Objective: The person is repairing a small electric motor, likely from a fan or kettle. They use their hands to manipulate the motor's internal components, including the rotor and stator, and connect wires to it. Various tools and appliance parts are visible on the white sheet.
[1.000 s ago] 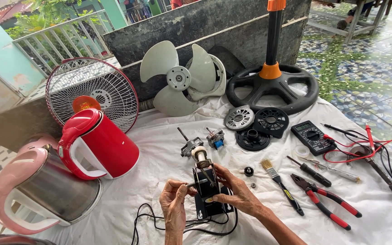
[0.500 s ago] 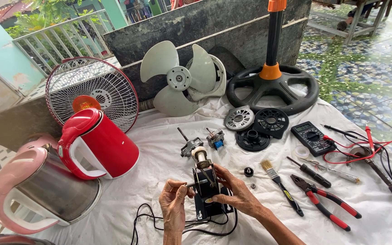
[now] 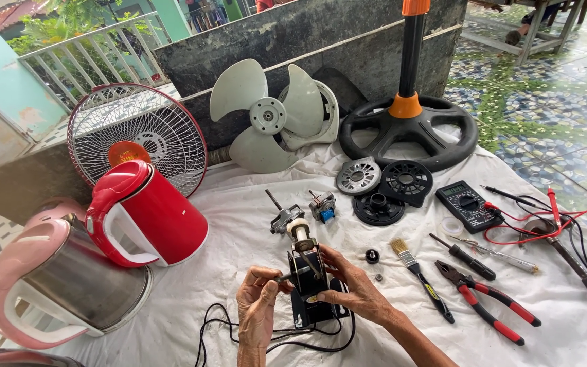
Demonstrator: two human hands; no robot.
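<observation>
Head view. A fan is found fully stripped down: the blade, the guard, the stand base and three round covers are laid apart from the motor. The motor is stood upright on the white cloth at the near edge, between both hands, its black cord looped beneath it. It is steadied by the right hand, whose fingers are closed around its right side. A small part at the motor's left side is pinched by the left hand (what the part is cannot be told). Dismantling is judged done; the work on the motor itself is judged in hand, and all reassembly is left.

Surface and room: the cloth is spread over a table. A red kettle and a pink kettle are set at the left. A multimeter with leads, pliers, a brush and screwdrivers are ranged at the right. A dark wall, a railing and patterned floor tiles are noted behind.
</observation>
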